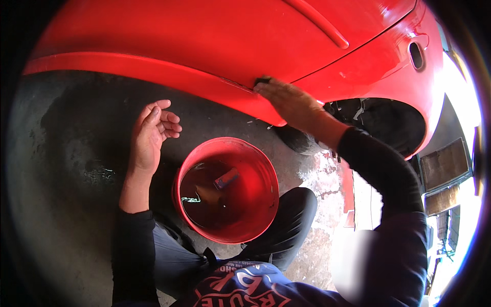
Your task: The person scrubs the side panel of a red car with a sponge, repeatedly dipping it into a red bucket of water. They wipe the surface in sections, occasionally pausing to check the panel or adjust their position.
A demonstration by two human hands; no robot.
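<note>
A person in a printed dark shirt (255,286) works at six o'clock, dark trousers (291,217) bent at the knee around a red bucket (263,204) that sits just below the center of the view. Inside the bucket, a small red-and-gray block (226,178) lies at one o'clock over a dark bottom. The left hand (155,130), raised between nine and ten o'clock, holds nothing, its fingers apart and loosely curled above the dark floor (76,169). At one o'clock, the right hand (286,100) reaches out from a black sleeve, fingers together and closed on a small dark block (262,80) that touches the lower side of a glossy red car body (179,30). The body spreads across twelve o'clock, its dark wheel opening (391,120) between two and three. Farther off, at three o'clock, brown panels (444,166) stand beside bright daylight.
</note>
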